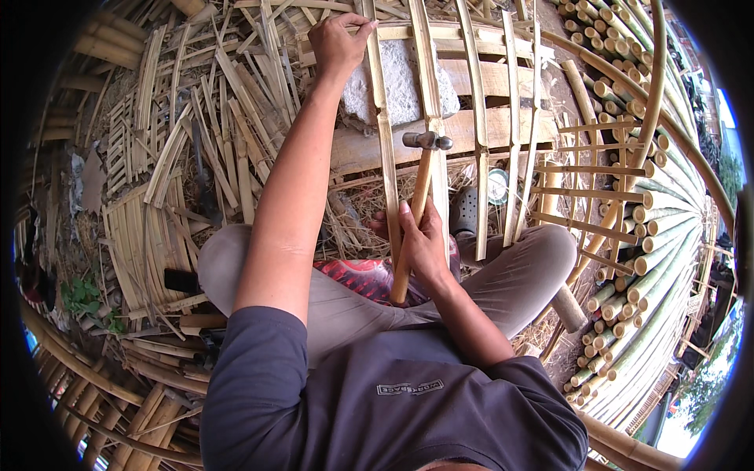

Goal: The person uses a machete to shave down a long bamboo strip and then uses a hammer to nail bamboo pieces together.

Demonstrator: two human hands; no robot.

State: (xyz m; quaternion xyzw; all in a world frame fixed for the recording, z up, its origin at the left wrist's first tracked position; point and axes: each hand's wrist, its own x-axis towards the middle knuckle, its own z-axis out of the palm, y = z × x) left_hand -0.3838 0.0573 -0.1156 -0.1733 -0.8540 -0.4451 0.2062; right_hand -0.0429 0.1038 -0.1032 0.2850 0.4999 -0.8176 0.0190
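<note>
My left hand (339, 45) reaches far forward, its fingers pinched at the top of a split bamboo strip (386, 145), where a crosswise bamboo slat (440, 33) meets it. In my right hand (426, 239) is a hammer (420, 188), its wooden handle slanting up from my lap and its metal head pointing away from me. The fingers of that hand are partly hidden behind the handle and the strip. Other long strips (474, 94) run side by side toward me from the slat. A rough grey stone block (397, 82) lies beneath the strips near my left hand.
Wooden planks (495, 129) lie under the strips. Loose bamboo pieces (228, 133) cover the ground at left. Stacked bamboo poles (664, 235) fill the right side, beside a bamboo frame (589, 169). A dark clog (466, 210) and a round pale object (497, 187) sit before my crossed legs.
</note>
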